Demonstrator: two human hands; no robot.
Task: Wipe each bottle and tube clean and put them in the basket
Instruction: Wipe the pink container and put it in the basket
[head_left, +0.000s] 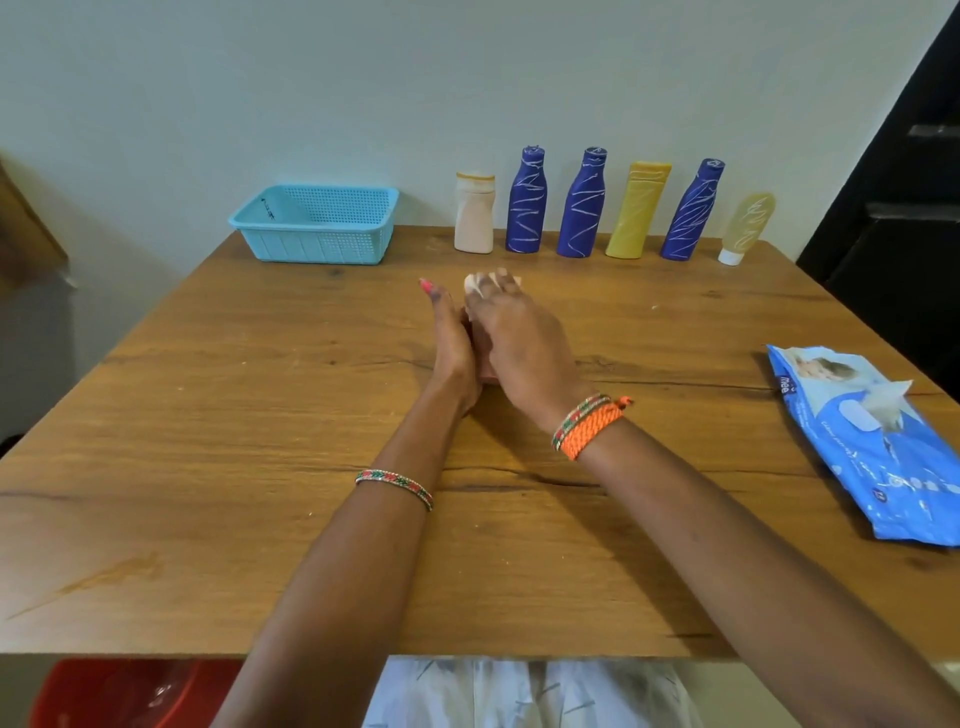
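Reaching forward with both arms, the left hand (453, 343) is cupping a pinkish bottle (488, 370) lying between the palms. The right hand (519, 338) is arching over it, fingers (491, 283) curling around a white wipe (475, 286). Beyond the fingertips, the basket (317, 223) is standing empty.

We note a counter (208, 415) of matt wood-grain finish with dark cracks along the grain. The basket (317, 223) looks like perforated light-blue plastic, semi-matt. The three blue bottles (527, 208) appear to be smooth plastic streaked with white scribbles. The wipes pack (878, 457) is glossy, crinkled blue film. Braided cord bracelets (589, 426) look like rough orange thread.
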